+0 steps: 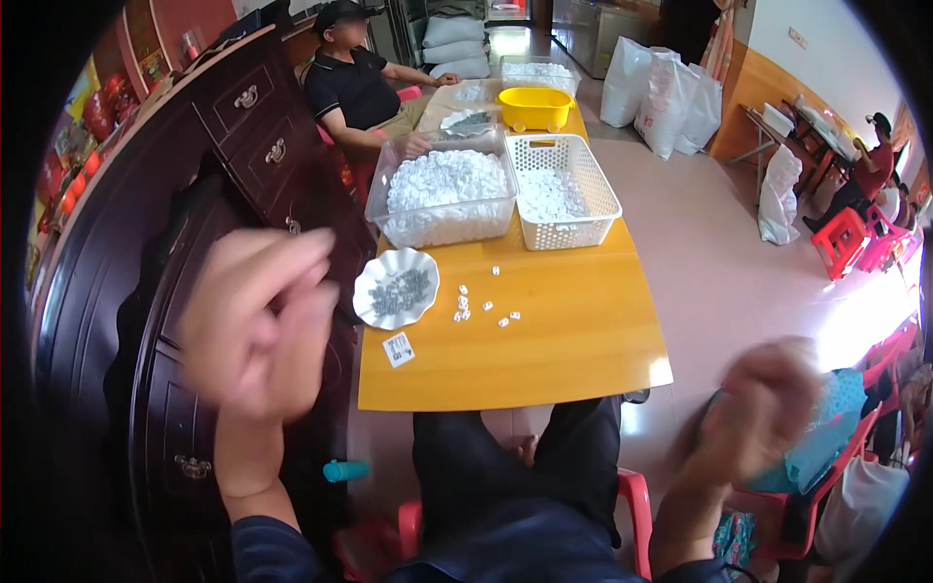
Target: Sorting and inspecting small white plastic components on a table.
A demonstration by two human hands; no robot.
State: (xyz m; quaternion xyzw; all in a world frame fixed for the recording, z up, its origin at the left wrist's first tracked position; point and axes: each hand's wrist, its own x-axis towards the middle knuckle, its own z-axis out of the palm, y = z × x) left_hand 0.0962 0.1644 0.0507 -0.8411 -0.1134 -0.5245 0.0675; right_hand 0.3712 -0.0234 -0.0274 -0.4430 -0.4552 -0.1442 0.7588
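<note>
Both of my hands are raised off the table and smeared by motion. My left hand is in front of the dark cabinet, left of the table, its fingers bent but too blurred to read. Out past the table's right edge is my right hand, its fingers also blurred. I make out nothing held in either. Nearest my left hand on the table are a white scalloped dish of small grey pieces and a square printed card. Several small white plastic pieces lie scattered on the wooden table.
Farther back stand a clear tub heaped with white pieces, a white perforated basket and a yellow bin. A person in black sits at the far left. The drawer cabinet lines the left side; white sacks stand beyond.
</note>
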